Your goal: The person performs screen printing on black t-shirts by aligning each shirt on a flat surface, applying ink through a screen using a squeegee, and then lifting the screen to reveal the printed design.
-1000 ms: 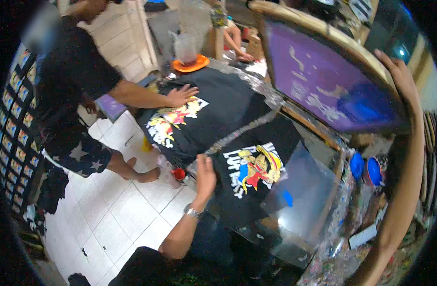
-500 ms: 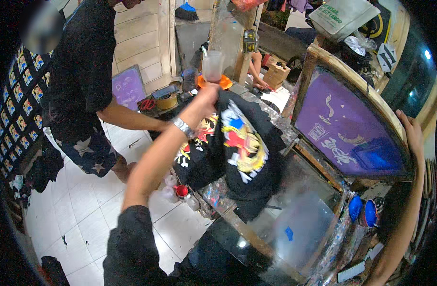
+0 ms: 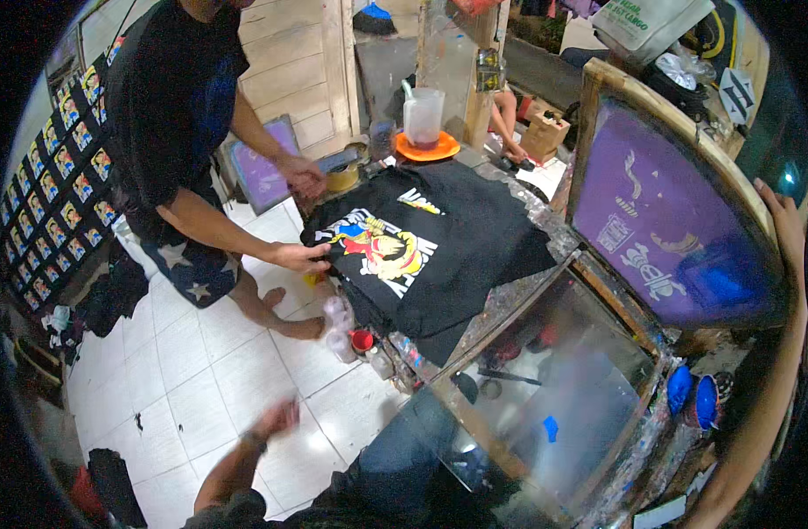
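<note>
My left hand (image 3: 277,414), blurred, hangs low over the tiled floor, left of the glass printing board (image 3: 567,406). My right hand (image 3: 778,201) grips the top right edge of the raised wooden screen frame (image 3: 673,123), which holds a purple mesh (image 3: 642,185). Behind the glass, black T-shirts (image 3: 483,238) lie piled; the top one bears a white, yellow and red cartoon print (image 3: 382,251). A co-worker's hand (image 3: 303,256) touches the pile's left edge, and their other hand (image 3: 307,181) hovers above the back left.
A co-worker (image 3: 166,115) stands at left before printed pieces (image 3: 60,176). A clear jug (image 3: 422,119) stands on an orange dish (image 3: 448,152). Blue tubs (image 3: 705,401) sit right of the glass; bottles and a red cup (image 3: 362,342) line the front left edge. Another person's legs (image 3: 505,128) show behind.
The printed shirt from the glass was lifted by my left hand and now lies on the back pile, exposing the glass. My left hand has dropped down leftward; my right stays on the frame.
</note>
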The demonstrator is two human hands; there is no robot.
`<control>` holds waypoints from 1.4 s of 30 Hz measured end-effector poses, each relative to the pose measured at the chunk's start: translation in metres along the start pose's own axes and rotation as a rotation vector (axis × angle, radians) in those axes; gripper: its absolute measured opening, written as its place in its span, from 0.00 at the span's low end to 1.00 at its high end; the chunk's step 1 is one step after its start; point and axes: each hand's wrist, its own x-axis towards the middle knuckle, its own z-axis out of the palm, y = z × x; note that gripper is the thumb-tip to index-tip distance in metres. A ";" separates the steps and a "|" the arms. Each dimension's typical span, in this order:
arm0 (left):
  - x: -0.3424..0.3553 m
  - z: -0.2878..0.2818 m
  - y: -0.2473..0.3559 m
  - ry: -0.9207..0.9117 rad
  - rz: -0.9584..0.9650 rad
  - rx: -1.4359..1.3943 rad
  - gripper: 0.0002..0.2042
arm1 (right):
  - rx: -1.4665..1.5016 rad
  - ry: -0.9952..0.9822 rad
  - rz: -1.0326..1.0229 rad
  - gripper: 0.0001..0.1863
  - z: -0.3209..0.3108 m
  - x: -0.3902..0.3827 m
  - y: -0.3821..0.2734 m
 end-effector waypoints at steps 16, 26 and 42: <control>0.020 0.164 -0.036 0.537 0.442 0.337 0.16 | -0.069 0.005 -0.034 0.42 -0.019 -0.025 -0.013; 0.001 0.226 0.249 0.224 0.409 -0.157 0.16 | -0.191 -0.099 -0.077 0.23 -0.018 -0.017 -0.001; 0.098 0.016 0.413 0.438 1.110 0.875 0.13 | -0.201 -0.084 -0.124 0.26 -0.023 0.009 0.061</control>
